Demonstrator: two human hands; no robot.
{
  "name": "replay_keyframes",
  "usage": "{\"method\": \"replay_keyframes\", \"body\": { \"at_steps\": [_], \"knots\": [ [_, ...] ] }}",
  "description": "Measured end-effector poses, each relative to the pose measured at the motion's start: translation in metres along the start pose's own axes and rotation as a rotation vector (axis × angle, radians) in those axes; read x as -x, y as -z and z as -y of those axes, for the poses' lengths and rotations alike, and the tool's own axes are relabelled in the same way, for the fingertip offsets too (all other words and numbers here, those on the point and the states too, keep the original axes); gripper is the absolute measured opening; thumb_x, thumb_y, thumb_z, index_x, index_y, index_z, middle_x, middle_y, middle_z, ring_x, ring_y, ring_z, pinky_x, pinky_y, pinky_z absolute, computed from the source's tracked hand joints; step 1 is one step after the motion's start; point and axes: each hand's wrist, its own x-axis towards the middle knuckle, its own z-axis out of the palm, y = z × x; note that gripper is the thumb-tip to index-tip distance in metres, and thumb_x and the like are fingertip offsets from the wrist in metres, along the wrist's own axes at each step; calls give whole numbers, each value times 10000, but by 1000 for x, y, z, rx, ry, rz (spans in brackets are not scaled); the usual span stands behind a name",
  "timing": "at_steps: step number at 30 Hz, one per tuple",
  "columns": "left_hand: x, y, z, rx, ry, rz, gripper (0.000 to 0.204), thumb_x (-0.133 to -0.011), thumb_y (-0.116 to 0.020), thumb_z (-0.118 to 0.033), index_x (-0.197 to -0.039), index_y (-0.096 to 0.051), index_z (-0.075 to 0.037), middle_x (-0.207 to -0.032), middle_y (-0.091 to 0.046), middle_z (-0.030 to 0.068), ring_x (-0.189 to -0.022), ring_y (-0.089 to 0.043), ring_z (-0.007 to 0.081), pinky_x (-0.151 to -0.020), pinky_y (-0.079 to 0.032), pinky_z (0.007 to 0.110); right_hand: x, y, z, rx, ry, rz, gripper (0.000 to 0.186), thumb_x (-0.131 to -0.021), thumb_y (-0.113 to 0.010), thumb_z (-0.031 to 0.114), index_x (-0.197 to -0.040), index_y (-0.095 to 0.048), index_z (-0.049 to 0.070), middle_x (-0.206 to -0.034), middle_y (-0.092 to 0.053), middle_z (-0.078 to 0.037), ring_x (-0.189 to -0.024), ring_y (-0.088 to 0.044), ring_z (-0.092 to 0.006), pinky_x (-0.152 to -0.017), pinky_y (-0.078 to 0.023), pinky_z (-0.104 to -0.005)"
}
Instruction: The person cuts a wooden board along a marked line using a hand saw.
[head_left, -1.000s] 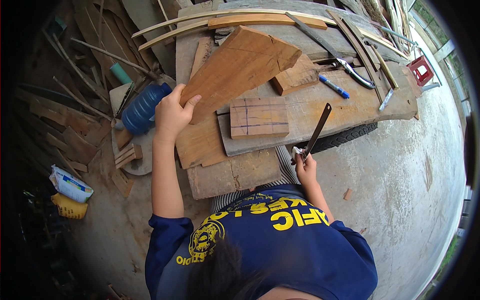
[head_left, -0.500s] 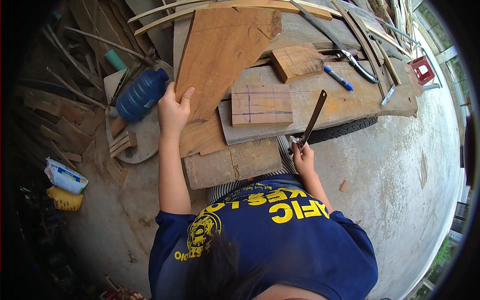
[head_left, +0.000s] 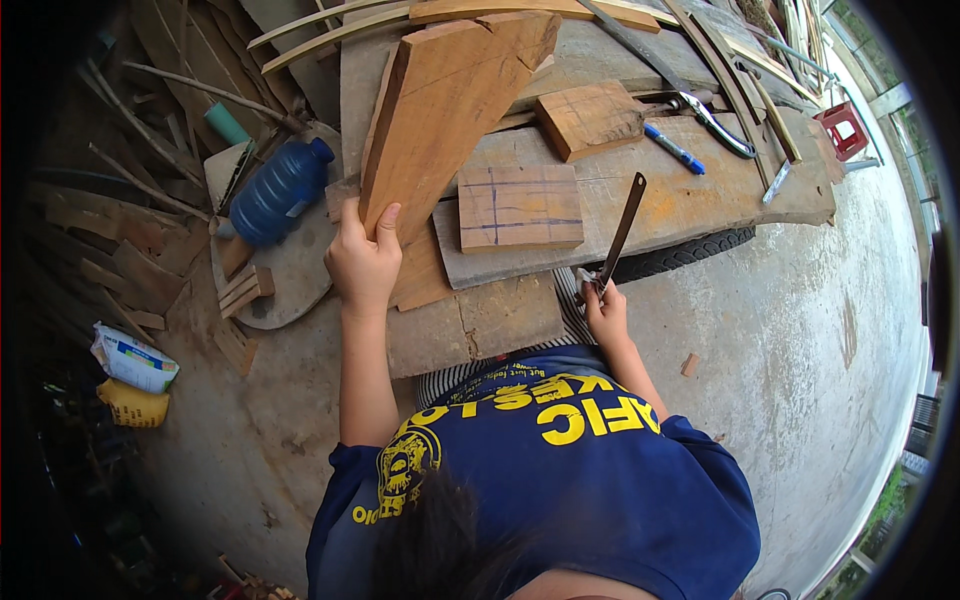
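Observation:
My left hand (head_left: 363,262) is closed on the near end of a thick brown wooden board (head_left: 450,110), thumb on its face. The board is tilted, so its long left edge shows, and it leans over the bench. In my right hand (head_left: 606,316), low by the bench's front edge, is a thin dark hacksaw blade (head_left: 624,225) with pale wrapping at its grip, pointing up and away. Between the hands lies a wooden block (head_left: 520,208) marked with blue lines. Behind it are a second marked block (head_left: 590,118) and a blue marker (head_left: 674,148).
A long tool with a curved shiny handle (head_left: 722,132) lies toward the back of the plank bench (head_left: 660,205). A black tyre (head_left: 690,256) sits under it. To the left stand a blue plastic bottle (head_left: 278,190) and scrap wood. A red crate (head_left: 845,130) is far right.
My left hand has moved slightly right and tipped the board up onto its edge, showing more of its side. My right hand and the hacksaw blade have hardly moved.

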Motion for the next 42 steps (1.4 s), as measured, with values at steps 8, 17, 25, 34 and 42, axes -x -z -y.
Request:
{"method": "replay_keyframes", "body": {
  "at_steps": [8,17,25,34,42],
  "knots": [
    [32,-13,-31,-160,-116,-74,276,-894,-635,-337,-924,-556,-74,-715,-620,127,-646,-627,337,-543,-481,412,1,1,9,-21,-6,3,137,-943,-554,143,-941,-576,8,-670,-648,-107,-595,-660,-212,-554,-486,-323],
    [71,-21,-24,-242,-169,95,517,-558,-836,-143,-1006,-578,-132,-1049,-580,20,-966,-537,264,-842,-427,402,4,3,10,-33,-23,18,116,-932,-554,122,-948,-582,10,-673,-639,-130,-605,-657,-247,-563,-481,-334],
    [57,-12,-17,-308,-311,144,582,-550,-834,-153,-1076,-585,-161,-1048,-580,8,-999,-533,226,-891,-406,387,2,1,15,-2,-27,46,94,-923,-554,104,-963,-581,23,-688,-645,-138,-629,-660,-273,-571,-479,-347],
    [13,23,-15,64,-339,403,414,-796,-702,-441,-998,-619,-89,-1044,-619,77,-1056,-523,239,-961,-348,390,4,21,39,-79,-15,-65,105,-946,-531,98,-1000,-560,12,-656,-588,-123,-578,-575,-165,-564,-455,-291],
    [-45,-64,-58,49,-261,391,382,-931,-549,-416,-1064,-580,-59,-1082,-624,94,-1087,-544,284,-971,-360,422,-18,30,97,73,-128,-14,232,-995,-456,166,-1161,-415,9,-714,-604,-221,-640,-625,-359,-584,-456,-400]
  ]
}}
